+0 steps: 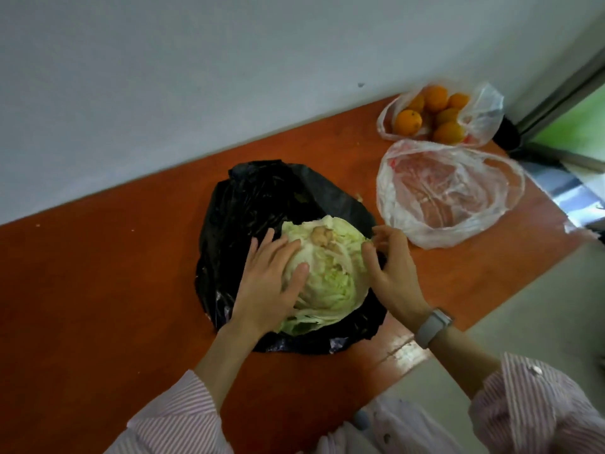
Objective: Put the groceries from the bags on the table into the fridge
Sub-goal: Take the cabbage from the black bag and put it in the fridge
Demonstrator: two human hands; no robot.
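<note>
A pale green cabbage (330,273) lies stem up on an opened black plastic bag (262,198) in the middle of the orange table (98,290). My left hand (268,283) lies flat on the cabbage's left side with straight fingers. My right hand (393,267) cups its right side, fingers curved against the leaves by the bag's edge. A clear bag of oranges (435,113) sits at the far right by the wall. Nearer lies a second clear bag (445,194), flat, its contents unclear.
A pale wall runs along the table's far edge. The table's near right edge meets a grey floor (523,306). A door frame and green surface (576,126) show at the far right. A watch sits on my right wrist.
</note>
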